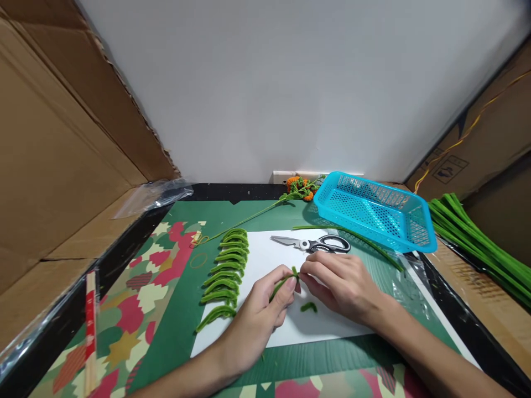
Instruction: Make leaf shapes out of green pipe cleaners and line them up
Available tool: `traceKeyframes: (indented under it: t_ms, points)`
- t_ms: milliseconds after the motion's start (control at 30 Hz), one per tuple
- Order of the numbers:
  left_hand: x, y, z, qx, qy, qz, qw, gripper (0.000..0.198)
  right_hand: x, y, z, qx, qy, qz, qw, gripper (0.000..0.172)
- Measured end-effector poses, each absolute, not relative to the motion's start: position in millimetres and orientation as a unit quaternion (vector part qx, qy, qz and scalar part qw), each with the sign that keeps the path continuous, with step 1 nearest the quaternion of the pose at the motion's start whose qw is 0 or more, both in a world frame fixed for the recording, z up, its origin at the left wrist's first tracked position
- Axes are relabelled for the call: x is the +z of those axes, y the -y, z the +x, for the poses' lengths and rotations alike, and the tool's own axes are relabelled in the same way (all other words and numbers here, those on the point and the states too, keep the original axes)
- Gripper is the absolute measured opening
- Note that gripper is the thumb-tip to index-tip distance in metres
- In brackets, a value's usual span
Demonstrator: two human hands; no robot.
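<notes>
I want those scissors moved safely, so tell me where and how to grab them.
Probably best by the handles of the scissors, coming from above and the right: they lie flat, handles to the right, blades pointing left. The right hand sits close by.

Left grip [265, 305] and right grip [345, 284] close together, both pinched.
</notes>
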State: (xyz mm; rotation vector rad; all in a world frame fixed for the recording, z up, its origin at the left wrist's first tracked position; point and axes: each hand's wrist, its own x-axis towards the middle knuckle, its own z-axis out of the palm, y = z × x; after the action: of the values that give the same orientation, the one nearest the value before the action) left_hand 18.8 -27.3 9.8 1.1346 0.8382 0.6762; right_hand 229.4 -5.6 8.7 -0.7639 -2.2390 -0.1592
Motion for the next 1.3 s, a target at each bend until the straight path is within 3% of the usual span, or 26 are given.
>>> traceKeyframes:
  t_ms: [367, 600, 933, 1300]
  points:
    - [6.9, 28.9, 16.5, 0.297, -0.394, 0.505, 0.708, 0.033, 9.8, 9.8, 224.3, -0.001, 0.886, -0.311, 0.345, 0.028]
    - [7.4, 24.4, 16.9, 0.322, -0.397, 0.504, 0.696, 0.033, -3.6, 9.4, 218.7, 0.071, 0.833, -0.335, 0.435, 0.019]
    - [9.0, 23.1, 15.3, 0.355, -0.406, 0.464, 0.703, 0.028, 0.9, 9.3, 222.0, 0.013, 0.86, -0.319, 0.399, 0.016]
    - [14.0, 22.4, 16.8, 0.32, -0.396, 0.469, 0.722, 0.034, 5.4, 12.3, 220.9, -0.018, 0.848, -0.294, 0.441, 0.011]
